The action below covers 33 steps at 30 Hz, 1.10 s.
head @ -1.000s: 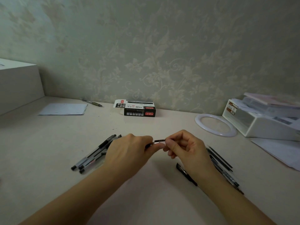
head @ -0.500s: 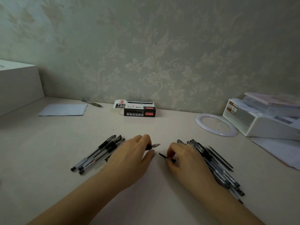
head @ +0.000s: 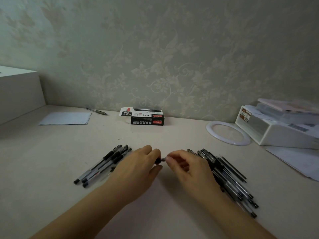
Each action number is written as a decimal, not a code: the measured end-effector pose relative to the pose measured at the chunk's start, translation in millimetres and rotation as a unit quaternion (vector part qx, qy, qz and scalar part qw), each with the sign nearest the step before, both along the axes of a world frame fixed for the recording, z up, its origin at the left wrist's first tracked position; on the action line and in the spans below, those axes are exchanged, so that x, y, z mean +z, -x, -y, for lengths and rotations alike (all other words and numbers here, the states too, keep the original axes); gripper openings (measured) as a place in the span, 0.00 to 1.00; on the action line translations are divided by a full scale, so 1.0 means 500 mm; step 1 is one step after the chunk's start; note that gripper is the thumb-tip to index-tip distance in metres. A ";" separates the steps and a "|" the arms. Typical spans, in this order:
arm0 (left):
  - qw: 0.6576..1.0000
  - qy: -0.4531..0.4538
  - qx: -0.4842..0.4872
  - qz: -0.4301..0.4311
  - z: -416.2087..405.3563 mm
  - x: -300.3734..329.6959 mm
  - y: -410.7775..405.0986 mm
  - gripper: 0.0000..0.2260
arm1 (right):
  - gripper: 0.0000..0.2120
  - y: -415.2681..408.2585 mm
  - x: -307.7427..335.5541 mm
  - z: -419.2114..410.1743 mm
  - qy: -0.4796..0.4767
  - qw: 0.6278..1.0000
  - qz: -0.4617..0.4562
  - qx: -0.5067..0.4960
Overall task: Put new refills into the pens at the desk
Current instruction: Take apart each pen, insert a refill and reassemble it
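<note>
Here, in the head view, both hands are seen low over the desk [head: 51, 152], met at its middle; the left hand [head: 138, 168] is closed around the dark grip end of a pen [head: 158, 160], most of the barrel being hidden under the palm, while the right hand [head: 183, 165] is pinched on the small metal tip piece [head: 163, 159] at the pen's nose. A second ago the same pen was held raised between the hands with a length of barrel showing; half a second ago the hands had dropped to the desk and parted, the right one reaching among the loose parts; now they have been brought together again, and the gap between them has been closed. From this it is judged that the tip is being fitted or screwed back on, so that one pen is nearly finished; whether a new refill is already inside cannot be told.

To the left, a small group of capped pens [head: 103, 164] lies fanned on the desk, just beside the left wrist; to the right, a larger heap of pens and refills [head: 229, 180] lies under and beyond the right forearm. Farther back, an opened refill box [head: 146, 118] stands near the wall; a white ring [head: 227, 133] lies well apart at the right.
</note>
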State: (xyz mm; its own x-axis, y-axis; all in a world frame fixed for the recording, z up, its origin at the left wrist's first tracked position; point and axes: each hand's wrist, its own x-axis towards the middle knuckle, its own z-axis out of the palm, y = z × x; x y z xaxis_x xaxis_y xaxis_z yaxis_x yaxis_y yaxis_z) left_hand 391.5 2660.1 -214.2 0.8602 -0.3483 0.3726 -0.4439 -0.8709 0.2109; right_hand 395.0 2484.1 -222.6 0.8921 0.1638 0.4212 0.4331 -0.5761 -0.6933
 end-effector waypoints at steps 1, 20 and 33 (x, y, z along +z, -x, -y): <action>1.000 0.005 -0.013 0.006 0.004 0.001 0.002 0.08 | 0.09 0.000 0.002 0.001 -0.016 1.000 -0.017 0.007; 0.998 0.055 -0.033 -0.017 0.006 0.005 -0.007 0.12 | 0.10 -0.007 0.017 0.026 -0.106 0.987 -0.109 0.057; 0.995 0.076 -0.058 -0.021 0.016 0.006 0.003 0.06 | 0.04 -0.007 0.019 0.024 -0.092 0.989 -0.107 0.049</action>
